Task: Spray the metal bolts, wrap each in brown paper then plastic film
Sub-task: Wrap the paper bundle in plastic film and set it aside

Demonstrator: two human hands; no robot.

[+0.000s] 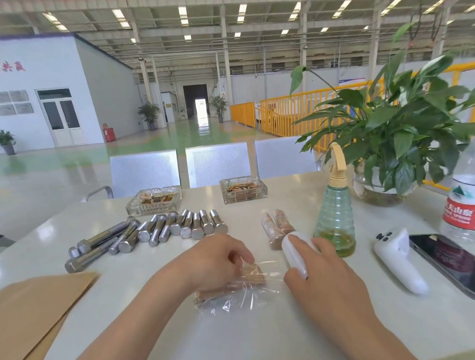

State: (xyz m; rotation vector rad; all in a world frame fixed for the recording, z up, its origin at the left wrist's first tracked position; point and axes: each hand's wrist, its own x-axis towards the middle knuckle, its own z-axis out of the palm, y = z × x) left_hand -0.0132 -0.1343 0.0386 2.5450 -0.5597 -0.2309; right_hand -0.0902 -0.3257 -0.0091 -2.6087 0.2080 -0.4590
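Left hand (216, 261) pins a brown-paper-wrapped bolt (239, 281) on clear plastic film (239, 297) mid-desk, while right hand (319, 275) grips the white film dispenser (293, 253). Two finished film-wrapped bundles (277, 227) lie beyond; many bare silver metal bolts (155, 232) remain, seemingly most of the job.

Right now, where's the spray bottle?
In the head view, the spray bottle stands right of centre on the table, just beyond the right hand, left of the potted plant.

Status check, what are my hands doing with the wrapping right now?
Left hand pinning paper-wrapped bolt on plastic film. Right hand gripping white film dispenser. Nothing blocking; bare bolts waiting behind.
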